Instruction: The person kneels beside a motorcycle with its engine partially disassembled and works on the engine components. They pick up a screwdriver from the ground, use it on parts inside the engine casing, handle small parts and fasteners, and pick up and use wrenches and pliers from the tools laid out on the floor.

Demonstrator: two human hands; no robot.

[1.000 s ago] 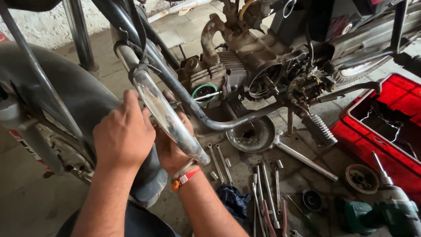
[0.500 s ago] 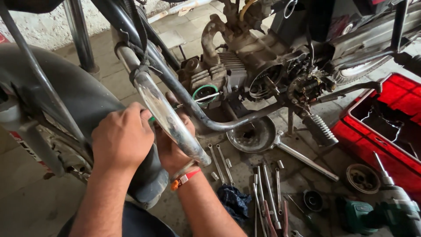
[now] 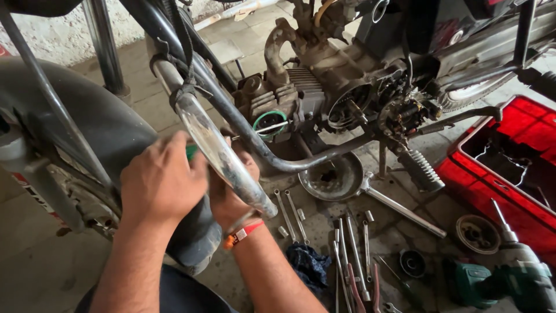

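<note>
My left hand (image 3: 161,186) is closed in a fist beside a chrome guard bar (image 3: 223,155) of a motorcycle, and a bit of green tool handle (image 3: 191,152) shows at its fingers. Behind and under that bar is my right hand (image 3: 230,191), with an orange band on the wrist. The bar hides its fingers, so its grip cannot be told. A black frame tube (image 3: 260,145) runs just beyond both hands toward the engine (image 3: 313,95).
A dark mudguard and wheel (image 3: 87,127) fill the left. On the floor lie several spanners (image 3: 353,249), a metal dish (image 3: 335,177), a blue rag (image 3: 310,264), a green power drill (image 3: 509,278) and a red crate (image 3: 509,168).
Both hands stay at the chrome bar. My left hand has dropped slightly, and more of the green handle shows between the hands.
</note>
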